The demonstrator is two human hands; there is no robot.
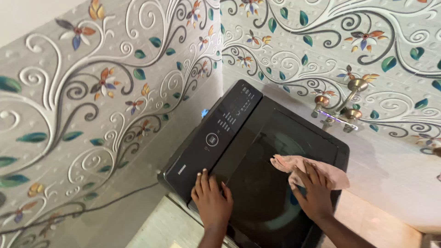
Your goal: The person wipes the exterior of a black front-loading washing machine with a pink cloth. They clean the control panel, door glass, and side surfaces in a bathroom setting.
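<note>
Your right hand [316, 190] presses a pink cloth [308, 168] flat on the washer [257, 151] lid, fingers spread over it rather than closed in a grip. Your left hand [211, 198] lies open, holding nothing, on the washer's front edge beside the control panel [220, 126]. Taps [342, 108] jut from the tiled wall behind the washer.

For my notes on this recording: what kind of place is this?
Probably a home washing area or bathroom: a black top-loading washing machine, wall taps, and floral tiled walls.
</note>
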